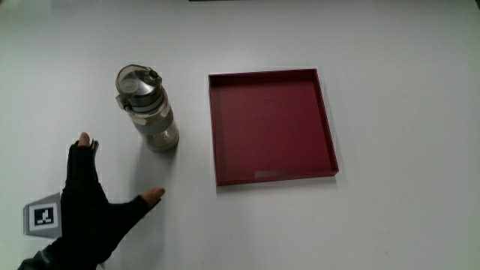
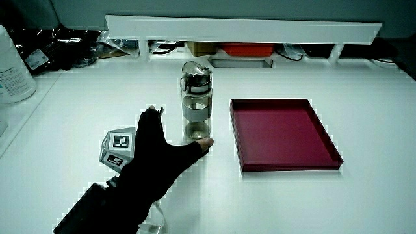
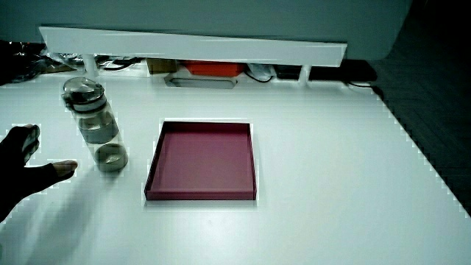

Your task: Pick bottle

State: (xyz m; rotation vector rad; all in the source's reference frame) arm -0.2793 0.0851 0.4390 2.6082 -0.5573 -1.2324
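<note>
Spanning every view lay a plain white bench (image 1: 390, 90), bounded in both side views by a low white partition (image 2: 240, 29) with cluttered cables and boxes under it. Resting flat on the bench was a shallow square dark-red tray (image 1: 271, 126) with low raised walls, also seen in both side views (image 2: 281, 133) (image 3: 202, 160), nothing visible inside it. Standing upright just beside the tray, apart from it, was a clear cylindrical bottle with a grey band and a grey flip lid (image 1: 146, 109), its base on the bench and its lid shut (image 2: 196, 107) (image 3: 96, 125). Hovering nearer to the person than the bottle, close beside its base, was the black-gloved hand (image 1: 94, 206), fingers spread and relaxed, thumb stretched toward the bottle, gripping nothing (image 2: 153, 159) (image 3: 22, 169). Appeared in a side view to have the thumb tip nearly at the bottle's base; contact could not be told. Fixed to the back of the hand was a small white cube with a black pattern (image 1: 41, 217) (image 2: 118, 148).
</note>
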